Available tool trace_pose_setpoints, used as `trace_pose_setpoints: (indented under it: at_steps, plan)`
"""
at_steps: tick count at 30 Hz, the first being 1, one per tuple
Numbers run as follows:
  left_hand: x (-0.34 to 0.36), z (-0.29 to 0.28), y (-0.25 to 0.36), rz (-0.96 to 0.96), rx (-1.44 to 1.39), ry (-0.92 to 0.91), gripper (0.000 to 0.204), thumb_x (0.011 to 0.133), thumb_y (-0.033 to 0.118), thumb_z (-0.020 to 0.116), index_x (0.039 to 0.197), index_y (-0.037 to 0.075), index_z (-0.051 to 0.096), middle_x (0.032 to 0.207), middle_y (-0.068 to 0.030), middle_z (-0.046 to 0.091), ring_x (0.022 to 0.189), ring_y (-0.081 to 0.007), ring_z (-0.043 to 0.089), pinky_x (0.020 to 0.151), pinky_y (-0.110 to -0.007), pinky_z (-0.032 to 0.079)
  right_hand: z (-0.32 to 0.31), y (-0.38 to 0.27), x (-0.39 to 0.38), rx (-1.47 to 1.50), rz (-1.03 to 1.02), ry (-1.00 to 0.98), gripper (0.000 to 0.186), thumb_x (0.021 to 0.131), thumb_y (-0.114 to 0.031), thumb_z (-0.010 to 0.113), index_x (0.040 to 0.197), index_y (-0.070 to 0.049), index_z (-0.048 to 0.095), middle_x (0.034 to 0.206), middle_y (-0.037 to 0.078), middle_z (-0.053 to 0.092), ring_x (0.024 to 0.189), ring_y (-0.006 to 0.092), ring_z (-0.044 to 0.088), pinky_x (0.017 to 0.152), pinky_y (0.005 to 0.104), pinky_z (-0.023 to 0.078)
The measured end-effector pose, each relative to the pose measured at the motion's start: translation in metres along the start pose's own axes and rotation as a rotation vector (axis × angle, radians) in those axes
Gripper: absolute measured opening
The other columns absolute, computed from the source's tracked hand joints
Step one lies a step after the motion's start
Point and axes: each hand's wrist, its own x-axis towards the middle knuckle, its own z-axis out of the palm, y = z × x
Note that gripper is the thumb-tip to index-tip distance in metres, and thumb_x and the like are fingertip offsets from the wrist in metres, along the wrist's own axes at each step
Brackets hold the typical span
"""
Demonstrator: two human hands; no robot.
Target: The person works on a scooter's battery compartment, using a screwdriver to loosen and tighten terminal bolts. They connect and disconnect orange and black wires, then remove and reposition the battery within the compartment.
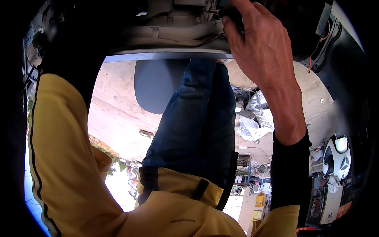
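My right hand (262,49) reaches up at the top of the view, its thumb and fingers closed round the dark handle of a screwdriver (231,15). The tool's thin shaft points left. Its tip lies near dusty, wrapped wiring harnesses (169,33) that run across the underside of a vehicle's panel. My left arm, in a yellow sleeve (63,130) with a black undersleeve, goes up into deep shadow at the left. My left hand is hidden there.
A pale sill edge (169,57) crosses below the harnesses. My legs in blue jeans (189,122) stretch out past it over bare ground. A rounded grey panel (158,85) hangs beside them. Silvery sheeting (256,118), shelves and a white scooter-like body (336,158) stand at the right.
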Motion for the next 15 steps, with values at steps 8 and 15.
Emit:
trace_pose_setpoints:
  at_steps: [8, 15]
  plan:
    - [0.006, -0.004, -0.003, -0.055, -0.07, -0.042, 0.142, 0.065, 0.053, 0.093, 0.164, 0.004, 0.005, 0.143, -0.0375, 0.049, 0.133, -0.0494, 0.052, 0.111, -0.05, 0.044, 0.014, 0.01, -0.002, 0.025, -0.078, 0.087, 0.028, 0.089, -0.006, 0.065, 0.116, -0.003, 0.058, 0.096, 0.024, 0.063, 0.09, 0.047, 0.064, 0.079, 0.054, 0.051]
    - [-0.004, 0.0, -0.001, -0.066, -0.114, 0.053, 0.143, 0.062, 0.051, 0.096, 0.166, 0.014, 0.004, 0.164, -0.0375, 0.016, 0.15, -0.0554, 0.023, 0.125, -0.052, 0.027, 0.008, 0.002, 0.019, -0.004, -0.184, -0.005, 0.029, 0.087, -0.002, 0.065, 0.115, -0.001, 0.06, 0.1, 0.025, 0.065, 0.092, 0.0475, 0.065, 0.081, 0.054, 0.052]
